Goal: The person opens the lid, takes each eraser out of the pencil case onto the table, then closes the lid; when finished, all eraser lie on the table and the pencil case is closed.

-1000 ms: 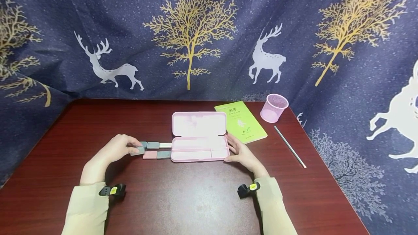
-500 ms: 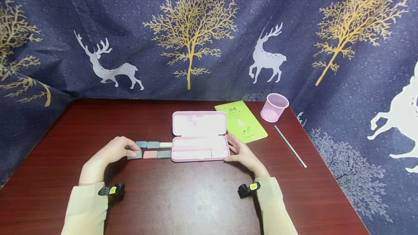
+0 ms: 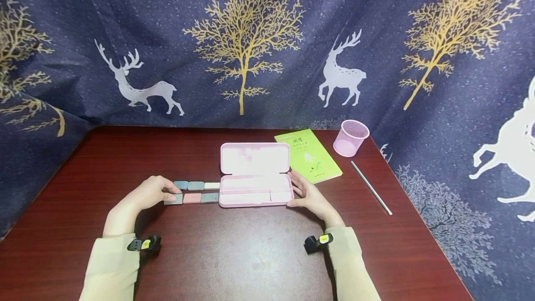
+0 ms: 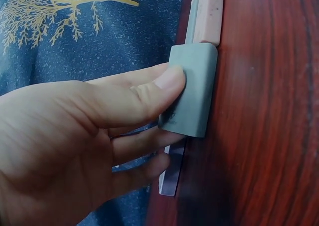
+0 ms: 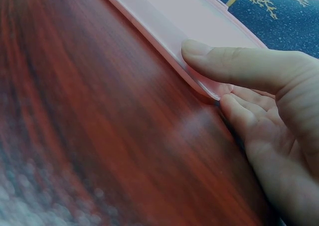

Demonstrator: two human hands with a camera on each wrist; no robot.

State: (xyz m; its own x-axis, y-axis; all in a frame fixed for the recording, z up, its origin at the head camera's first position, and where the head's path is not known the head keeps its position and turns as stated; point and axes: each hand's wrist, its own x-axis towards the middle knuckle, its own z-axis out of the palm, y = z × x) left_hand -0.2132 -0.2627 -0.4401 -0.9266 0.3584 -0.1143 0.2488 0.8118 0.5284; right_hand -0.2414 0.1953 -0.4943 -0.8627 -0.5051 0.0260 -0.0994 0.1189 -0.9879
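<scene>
My left hand [image 3: 154, 193] pinches a grey-green eraser [image 4: 194, 89] at the left end of the front row, thumb on its face. End to end with it lie a pink eraser [image 3: 192, 198] and another grey-green eraser [image 3: 210, 198], which reaches the pencil case. Behind them runs a second row: a blue eraser [image 3: 181, 185], a grey-blue one [image 3: 196, 186] and a white one [image 3: 212, 186]. The pink pencil case [image 3: 245, 199] lies with its lid up and its compartments bare. My right hand [image 3: 308, 195] holds its right end, thumb over the rim [image 5: 199, 79] and fingers along the outside.
Behind the case's right side lies a green book [image 3: 315, 157]. A pink mesh pen cup [image 3: 351, 139] stands at the back right, with a pencil [image 3: 371, 188] in front of it. A dark blue curtain [image 3: 167, 50] hangs along the table's far edge.
My left hand has lowered the grey-green eraser from a tilted position toward the front row, then slid it right, closing the gap to the pink eraser. My right hand stays at the case.
</scene>
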